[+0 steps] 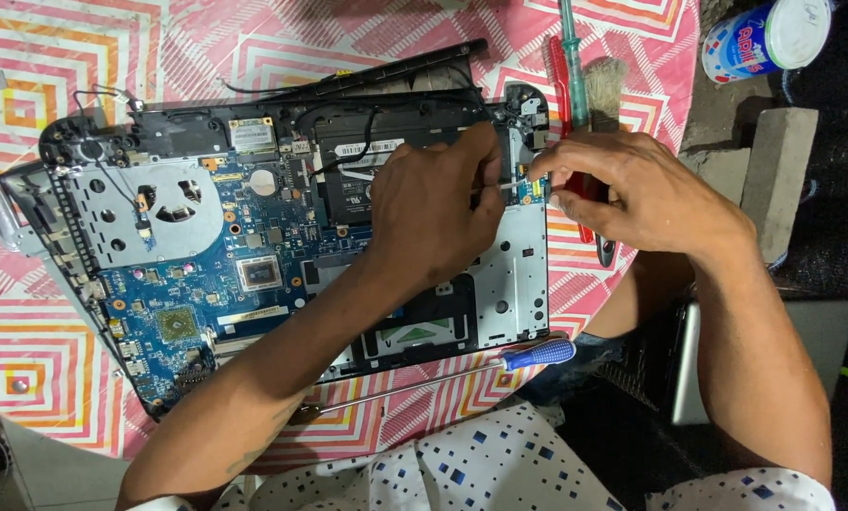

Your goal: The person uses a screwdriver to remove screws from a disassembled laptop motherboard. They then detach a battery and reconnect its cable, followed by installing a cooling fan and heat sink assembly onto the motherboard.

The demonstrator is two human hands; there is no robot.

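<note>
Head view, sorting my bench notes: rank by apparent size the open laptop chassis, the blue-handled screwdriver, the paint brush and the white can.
1. open laptop chassis
2. blue-handled screwdriver
3. white can and paint brush: look alike; both partly hidden, so unranked.

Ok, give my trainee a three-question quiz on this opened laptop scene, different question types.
1. True or false: the left hand rests on the opened laptop.
2. Which lies nearest the person's body? A) blue-handled screwdriver B) brush C) can
3. Fill in: the right hand holds a tool with a ___ handle.

Key: 1 true; 2 A; 3 red.
</note>
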